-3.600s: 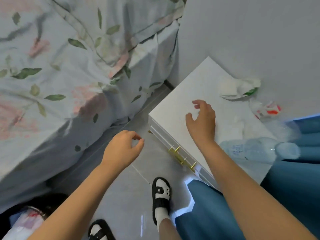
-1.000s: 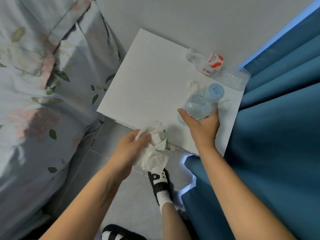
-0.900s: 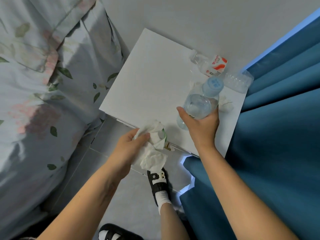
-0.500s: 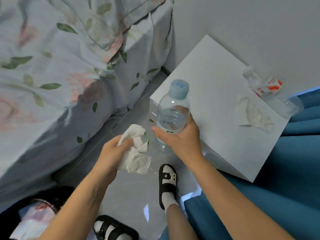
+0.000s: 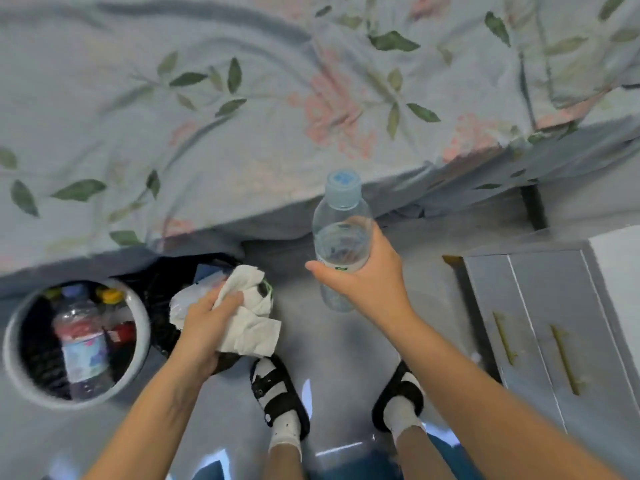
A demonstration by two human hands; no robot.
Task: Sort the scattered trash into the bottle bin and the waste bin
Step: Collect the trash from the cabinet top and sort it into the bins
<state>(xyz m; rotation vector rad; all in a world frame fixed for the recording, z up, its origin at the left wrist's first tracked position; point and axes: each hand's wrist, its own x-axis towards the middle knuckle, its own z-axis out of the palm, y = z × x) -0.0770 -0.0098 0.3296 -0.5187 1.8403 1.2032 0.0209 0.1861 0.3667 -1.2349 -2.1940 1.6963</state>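
A clear, glossy plastic bottle [image 5: 341, 233] and crumpled matt white paper tissue [image 5: 250, 322] above a smooth, reflective grey floor [image 5: 332, 344]. Soft printed cloth bedding [image 5: 242, 98] hangs behind; brassy metal handles [image 5: 564, 358] line matt white drawers [image 5: 540, 306].

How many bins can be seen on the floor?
2: a round white bin holding bottles at left, and a black-lined bin right of it, partly hidden under the left hand gripping tissue.

Both forearms are bare — no sleeves, watch or rings in view. The feet wear black strapped sandals [image 5: 280, 396] over white socks [image 5: 289, 426] — the straps carry small pale studs. The lower legs are bare above the socks.
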